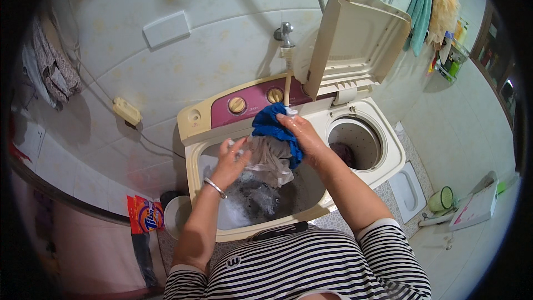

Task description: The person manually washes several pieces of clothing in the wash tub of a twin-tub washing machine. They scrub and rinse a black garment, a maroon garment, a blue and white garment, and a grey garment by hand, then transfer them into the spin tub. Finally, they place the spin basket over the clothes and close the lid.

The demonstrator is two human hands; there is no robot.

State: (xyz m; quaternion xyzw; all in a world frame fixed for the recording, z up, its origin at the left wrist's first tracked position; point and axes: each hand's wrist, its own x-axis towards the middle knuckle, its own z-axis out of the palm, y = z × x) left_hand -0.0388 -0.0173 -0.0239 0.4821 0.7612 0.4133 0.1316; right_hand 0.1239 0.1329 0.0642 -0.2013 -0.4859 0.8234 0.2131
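Note:
My right hand grips a bunched wet garment, with a blue part on top and a greyish-beige part hanging below. It is above the wash tub of a twin-tub washing machine. My left hand, with white suds on its fingers, is beside the beige part, fingers apart; whether the fingertips touch the cloth is hard to tell. Dark sudsy water and dark cloth lie in the tub below.
The spin tub at right holds something dark, its lid raised. A pale hose runs down from the wall tap. Behind are control knobs. A detergent bag and a pale bucket stand at left; a squat toilet is at right.

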